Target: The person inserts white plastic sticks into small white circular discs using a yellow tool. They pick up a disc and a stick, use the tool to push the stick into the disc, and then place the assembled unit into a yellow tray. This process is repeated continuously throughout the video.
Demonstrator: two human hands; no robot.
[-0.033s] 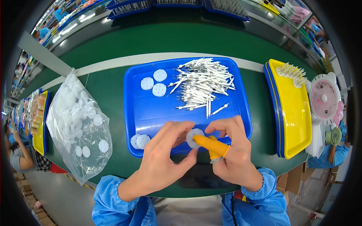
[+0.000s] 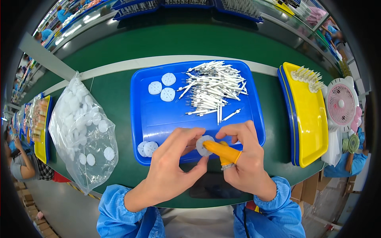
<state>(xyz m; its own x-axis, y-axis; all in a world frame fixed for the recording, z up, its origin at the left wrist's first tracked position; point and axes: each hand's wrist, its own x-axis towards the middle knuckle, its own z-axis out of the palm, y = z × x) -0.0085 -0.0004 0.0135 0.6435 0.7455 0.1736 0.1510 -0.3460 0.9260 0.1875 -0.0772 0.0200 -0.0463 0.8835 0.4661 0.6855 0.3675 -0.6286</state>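
Observation:
Between my hands, over the near rim of a blue tray point(image 2: 158, 119), is a translucent white plastic disc point(image 2: 203, 142). My left hand point(image 2: 170, 162) is closed on its edge with thumb and fingers. On my right hand point(image 2: 246, 158) there are yellow finger cots point(image 2: 225, 152); one covered fingertip presses on the disc's face. Whether that hand also pinches something small is hidden. In the tray, several similar discs point(image 2: 167, 94) lie at the left, with two more point(image 2: 150, 148) in the near left corner. A pile of thin white sticks with wire ends point(image 2: 214, 87) fills the far right.
A clear plastic bag of white discs point(image 2: 81, 127) lies left of the tray. At the right stand stacked yellow and blue trays point(image 2: 307, 127) and a pink-and-white fan point(image 2: 341, 103). A dark flat object point(image 2: 214, 186) lies below my hands. Other people work farther off.

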